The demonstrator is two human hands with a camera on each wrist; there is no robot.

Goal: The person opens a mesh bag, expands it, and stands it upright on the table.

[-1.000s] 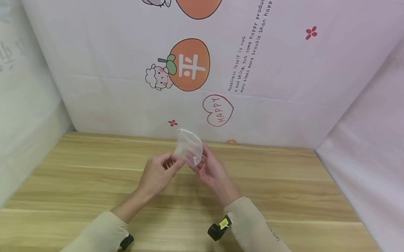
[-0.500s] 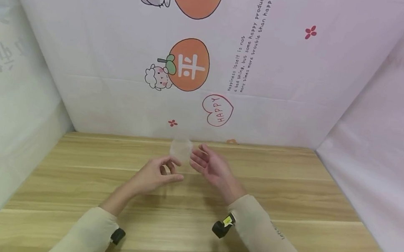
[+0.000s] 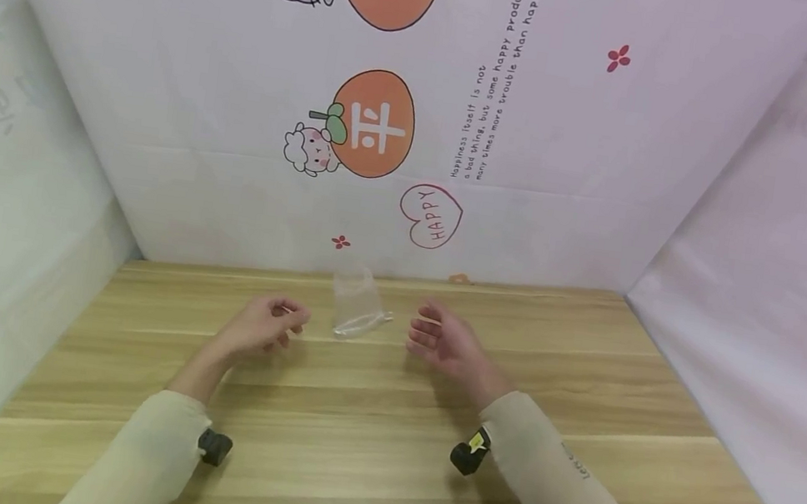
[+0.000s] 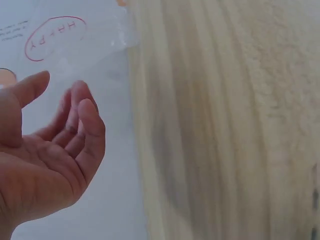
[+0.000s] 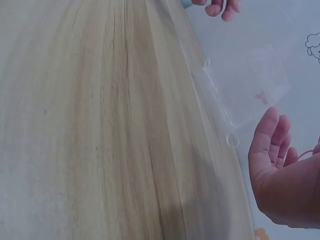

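A small see-through bag (image 3: 358, 301) is between the two hands in the head view, near the back edge of the table, with neither hand holding it. In the right wrist view the bag (image 5: 250, 90) has a gathered edge and a thin pale loop at one corner. To its left, my left hand (image 3: 262, 325) has loosely bent fingers and nothing in them. On the other side, my right hand (image 3: 453, 342) faces it with relaxed fingers, apart from the bag. The left wrist view shows the left hand (image 4: 55, 145) with its thumb spread away from the fingers.
The wood-grain table (image 3: 317, 460) ends at a white printed cloth (image 3: 554, 136) hung behind it. More white cloth (image 3: 771, 272) closes off the sides. Black wrist cameras, such as the right one (image 3: 468, 455), sit at both sleeves.
Both hands held the bag a second ago, then let go. They have since moved apart, left hand leftward and right hand rightward, and the bag stays between them, turned differently.
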